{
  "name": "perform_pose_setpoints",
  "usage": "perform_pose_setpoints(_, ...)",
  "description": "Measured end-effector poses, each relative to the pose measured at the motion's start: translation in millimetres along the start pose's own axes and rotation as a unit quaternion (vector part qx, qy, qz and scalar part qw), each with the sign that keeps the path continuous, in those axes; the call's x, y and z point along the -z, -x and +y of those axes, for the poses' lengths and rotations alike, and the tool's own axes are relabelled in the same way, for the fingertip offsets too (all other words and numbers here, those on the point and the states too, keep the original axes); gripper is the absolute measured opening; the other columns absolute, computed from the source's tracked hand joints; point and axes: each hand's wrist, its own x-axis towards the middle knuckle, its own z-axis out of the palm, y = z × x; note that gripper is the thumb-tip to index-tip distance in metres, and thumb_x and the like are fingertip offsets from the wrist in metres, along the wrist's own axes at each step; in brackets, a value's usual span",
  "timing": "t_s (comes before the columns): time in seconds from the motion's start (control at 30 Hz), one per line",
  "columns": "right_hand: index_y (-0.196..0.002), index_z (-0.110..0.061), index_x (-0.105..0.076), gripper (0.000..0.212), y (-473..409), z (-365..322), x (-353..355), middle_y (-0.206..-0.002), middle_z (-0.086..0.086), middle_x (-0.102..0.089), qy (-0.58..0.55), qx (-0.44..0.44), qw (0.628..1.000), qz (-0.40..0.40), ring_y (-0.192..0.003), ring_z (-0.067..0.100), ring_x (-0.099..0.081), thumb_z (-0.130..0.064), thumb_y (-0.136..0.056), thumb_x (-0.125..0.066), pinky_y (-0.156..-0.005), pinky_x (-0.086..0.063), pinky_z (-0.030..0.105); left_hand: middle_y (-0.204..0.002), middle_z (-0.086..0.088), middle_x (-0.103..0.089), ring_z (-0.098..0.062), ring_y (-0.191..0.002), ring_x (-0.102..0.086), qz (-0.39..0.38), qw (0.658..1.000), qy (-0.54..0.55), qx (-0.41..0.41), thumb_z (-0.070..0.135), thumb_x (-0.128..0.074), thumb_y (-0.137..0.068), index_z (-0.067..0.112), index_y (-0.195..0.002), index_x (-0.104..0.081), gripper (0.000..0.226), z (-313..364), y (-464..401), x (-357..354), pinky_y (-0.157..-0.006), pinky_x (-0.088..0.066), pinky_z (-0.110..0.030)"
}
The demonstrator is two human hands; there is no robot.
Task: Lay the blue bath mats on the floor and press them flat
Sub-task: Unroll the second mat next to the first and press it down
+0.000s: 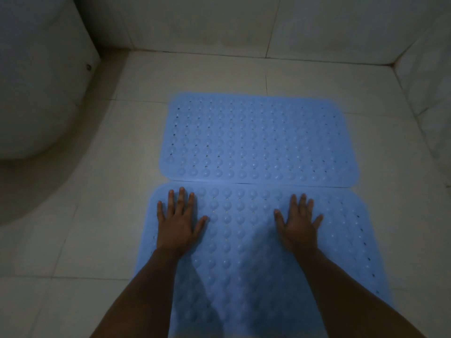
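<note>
Dim bathroom w/ pale square-tiled floor [80, 240]: two blue rubbery rectangular bath mats w/ rounded corners, rows of raised bumps & small drain holes, lie flat, long edges touching. The far blue mat [258, 137] sits just beyond the near blue mat [244, 252]; a smooth white rounded toilet base [31, 93] is well left of the far mat. Left hand [179, 220] & right hand [299, 225], fingers spread and straight, press palms-down on the near mat close to the seam w/ the far mat.

Two light blue bath mats [258, 137] with rows of raised bumps, seemingly off-white tiled floor [97, 191], dim light
</note>
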Motion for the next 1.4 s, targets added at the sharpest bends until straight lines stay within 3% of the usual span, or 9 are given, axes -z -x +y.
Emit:
perform_pose_setpoints(0.2,-0.152,-0.012,-0.04,0.075,0.7,-99.5,-32.0,-0.164,0.016,-0.027,-0.037,0.153,0.987,0.038,-0.153,0.033,-0.02,-0.059,-0.096,-0.028,-0.12,-0.017,0.063,-0.174,-0.012,-0.009,-0.034,-0.161,-0.002,0.001,0.999,-0.033,-0.037,0.073,-0.02,-0.099,0.014,-0.163,-0.026,0.088,-30.8,-28.3,1.3,-0.126,-0.006,-0.064)
perform_pose_setpoints(0.33,-0.153,-0.011,-0.037,0.071,-9.7,-149.6,-45.2,-0.164,0.016,-0.026,-0.051,0.209,0.976,0.046,-0.154,0.032,-0.017,-0.054,-0.098,-0.03,-0.122,-0.016,0.059,-0.174,-0.011,0.003,-0.031,-0.161,0.006,-0.001,0.999,-0.029,-0.044,0.075,-0.02,-0.099,0.008,-0.165,-0.012,0.094,-40.0,-36.7,-13.7,-0.128,-0.004,-0.06)
perform_pose_setpoints(0.83,-0.159,-0.01,-0.022,0.071,-9.9,-176.4,-62.2,-0.168,0.013,-0.011,-0.055,0.222,0.973,-0.001,-0.157,0.027,-0.003,-0.051,-0.101,-0.032,-0.127,-0.006,0.049,-0.173,-0.016,-0.004,-0.028,-0.161,-0.001,0.015,0.998,0.022,-0.061,0.067,-0.036,-0.1,0.002,-0.163,-0.016,0.093,-42.5,-40.8,-15.1,-0.129,-0.011,-0.055)
perform_pose_setpoints(0.93,-0.157,-0.008,-0.028,0.071,-0.8,-178.6,-50.4,-0.167,0.015,-0.016,-0.052,0.225,0.973,-0.01,-0.156,0.03,-0.009,-0.051,-0.1,-0.03,-0.126,-0.008,0.052,-0.174,-0.014,0.003,-0.027,-0.161,0.006,-0.032,0.998,0.018,-0.054,0.07,-0.033,-0.099,0.004,-0.164,-0.008,0.097,-39.5,-39.6,-6.1,-0.13,-0.004,-0.054)
perform_pose_setpoints(1.03,-0.154,-0.005,-0.034,0.068,8.3,-193.0,-19.2,-0.164,0.018,-0.024,-0.052,0.234,0.971,-0.026,-0.154,0.034,-0.019,-0.044,-0.098,-0.026,-0.123,-0.016,0.056,-0.173,-0.012,0.007,-0.029,-0.16,0.01,-0.14,0.988,0.059,-0.041,0.071,-0.015,-0.095,0.009,-0.165,-0.007,0.095,-42.9,-48.1,25.1,-0.13,0.005,-0.05)
perform_pose_setpoints(1.1,-0.155,-0.006,-0.032,0.066,9.9,-205.7,-3.8,-0.164,0.016,-0.024,-0.061,0.231,0.969,-0.065,-0.153,0.033,-0.02,-0.039,-0.097,-0.025,-0.123,-0.016,0.054,-0.171,-0.017,-0.018,-0.037,-0.159,-0.012,-0.14,0.987,0.06,-0.047,0.056,-0.015,-0.094,0.006,-0.161,-0.031,0.085,-49.8,-51.9,47.9,-0.128,-0.009,-0.055)
perform_pose_setpoints(1.2,-0.157,-0.008,-0.026,0.066,14.2,-218.5,-8.2,-0.166,0.014,-0.02,-0.035,0.247,0.962,-0.114,-0.155,0.031,-0.015,-0.037,-0.097,-0.022,-0.125,-0.015,0.053,-0.156,-0.019,-0.049,-0.045,-0.147,-0.04,-0.054,0.998,0.036,-0.028,0.035,-0.027,-0.095,0.005,-0.144,-0.058,0.065,-53.9,-41.6,57.0,-0.116,-0.037,-0.061)
perform_pose_setpoints(1.3,-0.153,-0.005,-0.035,0.068,16.7,-214.7,-41.0,-0.163,0.018,-0.026,0.006,0.262,0.961,-0.093,-0.152,0.035,-0.022,-0.041,-0.097,-0.021,-0.12,-0.025,0.059,-0.152,-0.016,-0.054,-0.042,-0.147,-0.042,-0.036,0.999,0.025,-0.03,0.029,-0.032,-0.095,0.006,-0.14,-0.061,0.058,-48.8,-27.9,44.1,-0.112,-0.045,-0.058)
perform_pose_setpoints(1.4,-0.154,-0.005,-0.033,0.068,18.2,-204.3,-70.5,-0.165,0.017,-0.021,0.026,0.269,0.961,-0.058,-0.155,0.032,-0.015,-0.045,-0.099,-0.027,-0.122,-0.02,0.058,-0.154,-0.017,-0.051,-0.042,-0.148,-0.039,-0.001,1.0,0.013,-0.028,0.027,-0.035,-0.096,0.006,-0.143,-0.057,0.056,-52.0,-24.3,31.5,-0.11,-0.046,-0.058)
